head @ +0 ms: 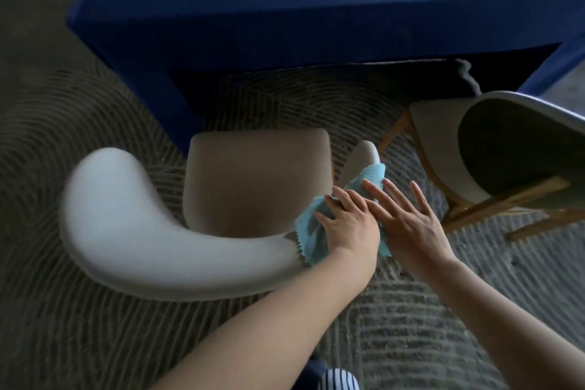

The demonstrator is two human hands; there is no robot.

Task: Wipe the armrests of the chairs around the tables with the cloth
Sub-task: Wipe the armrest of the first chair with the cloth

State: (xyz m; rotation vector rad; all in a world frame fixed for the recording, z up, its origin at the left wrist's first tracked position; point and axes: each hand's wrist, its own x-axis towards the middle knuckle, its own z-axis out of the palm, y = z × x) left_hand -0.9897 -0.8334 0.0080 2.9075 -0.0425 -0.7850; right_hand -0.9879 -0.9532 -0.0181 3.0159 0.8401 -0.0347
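Left fingers (340,199): bent, curled down over the cloth (311,231); they belong to the left hand (351,228), which grips the cloth against the armrest (364,155).
Right fingers (392,196): straight and spread, lying flat on the cloth's outer side; the right hand (411,228) grasps nothing.
Cloth: light blue with a pinked edge, draped over the armrest under both hands.
Armrest: pale, its rounded tip showing beyond the cloth; part of the chair (142,231), which has a curved back and a beige seat (256,174).
Blue table (285,9): beyond the chair.
Second chair (443,142): on the right, wooden legs.
Carpet (63,326): ridged pattern.
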